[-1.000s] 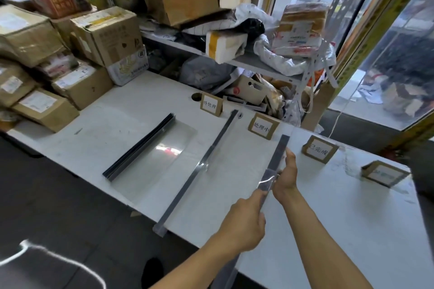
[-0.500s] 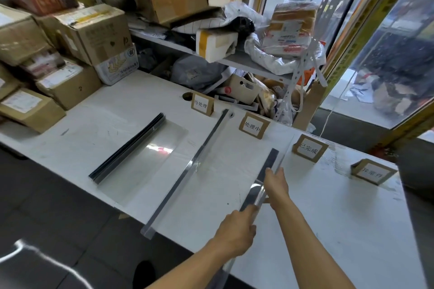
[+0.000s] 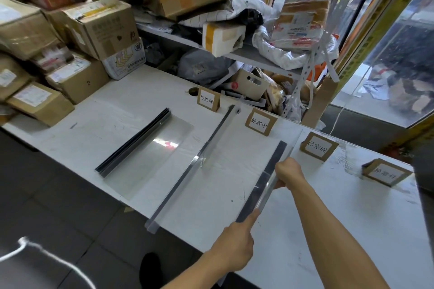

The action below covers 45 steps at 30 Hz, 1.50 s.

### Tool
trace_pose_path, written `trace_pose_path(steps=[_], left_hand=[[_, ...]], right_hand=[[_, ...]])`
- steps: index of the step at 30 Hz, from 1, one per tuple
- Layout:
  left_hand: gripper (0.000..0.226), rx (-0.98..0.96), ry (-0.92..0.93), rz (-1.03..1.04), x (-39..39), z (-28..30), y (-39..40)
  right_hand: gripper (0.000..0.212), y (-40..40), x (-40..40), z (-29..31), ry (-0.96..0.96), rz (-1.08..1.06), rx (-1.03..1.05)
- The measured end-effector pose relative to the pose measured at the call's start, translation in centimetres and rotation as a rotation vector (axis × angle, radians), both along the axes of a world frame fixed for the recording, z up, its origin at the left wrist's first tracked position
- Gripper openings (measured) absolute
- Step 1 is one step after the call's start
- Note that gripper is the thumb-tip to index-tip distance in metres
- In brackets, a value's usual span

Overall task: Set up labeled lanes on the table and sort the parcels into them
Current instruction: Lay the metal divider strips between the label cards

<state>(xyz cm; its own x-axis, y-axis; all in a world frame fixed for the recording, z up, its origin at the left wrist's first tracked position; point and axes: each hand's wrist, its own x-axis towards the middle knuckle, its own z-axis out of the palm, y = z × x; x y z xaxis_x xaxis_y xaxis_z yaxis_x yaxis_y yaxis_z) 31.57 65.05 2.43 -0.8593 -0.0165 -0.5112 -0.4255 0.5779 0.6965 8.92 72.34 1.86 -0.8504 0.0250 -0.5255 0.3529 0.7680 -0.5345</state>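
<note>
Placement of the second divider strip (image 3: 267,178) is the step in hand, judged from the layout: one clear divider (image 3: 195,164) already lies across the surface (image 3: 352,230), well to the left of the grip, and a stack of spare strips (image 3: 133,145) lies further left again.

To do this step well, the strip should be lowered flat and kept parallel to the laid divider, its far end aimed at the gap between the label card reading 处理中 (image 3: 260,122) and the card reading 已完成 (image 3: 319,146), both beyond the grip. Both ends should come down together so that the strip does not pivot. The near end overhangs the surface edge and should be checked for alignment with the laid divider.

Grip, right hand (image 3: 287,171): fingers curled round the strip near its middle, from the right side; firm hold. Grip, left hand (image 3: 232,241): fingers closed round the near end of the strip; the fingertips are hidden behind the hand, so exact contact cannot be told.

Whether the strip touches the surface or sits just above it cannot be told.

Parcels (image 3: 70,49) stand stacked far to the left of the grip and on the shelf (image 3: 258,56) beyond; none lies in a lane yet. Two further cards, 待处理 (image 3: 207,100) and 异常件 (image 3: 385,175), stand left and right of the grip.
</note>
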Motion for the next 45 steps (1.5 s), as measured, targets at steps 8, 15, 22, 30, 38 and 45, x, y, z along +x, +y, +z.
trace_pose_path(steps=[8,15,22,30,38,45], left_hand=[[0.068,0.003,-0.013,0.037,-1.0,-0.5,0.3],[0.071,0.038,0.012,0.062,0.9,-1.6,1.1],[0.063,0.061,0.028,0.047,0.9,-1.5,1.0],[0.062,0.079,0.03,0.033,0.8,-1.4,0.7],[0.059,0.067,0.026,0.04,0.0,-1.2,0.7],[0.059,0.036,0.043,0.035,-0.1,-0.8,1.7]], right_hand=[[0.009,-0.8,-2.2,0.1,0.053,0.034,0.073],[0.009,0.0,-4.5,0.2,0.095,0.02,0.123],[0.006,0.3,-5.1,0.4,0.081,0.009,0.105],[0.017,1.0,-3.8,-0.2,0.03,0.019,0.058],[0.01,1.1,-3.9,-0.8,0.107,0.043,0.075],[0.012,1.2,-3.9,-1.7,0.118,0.015,0.082]])
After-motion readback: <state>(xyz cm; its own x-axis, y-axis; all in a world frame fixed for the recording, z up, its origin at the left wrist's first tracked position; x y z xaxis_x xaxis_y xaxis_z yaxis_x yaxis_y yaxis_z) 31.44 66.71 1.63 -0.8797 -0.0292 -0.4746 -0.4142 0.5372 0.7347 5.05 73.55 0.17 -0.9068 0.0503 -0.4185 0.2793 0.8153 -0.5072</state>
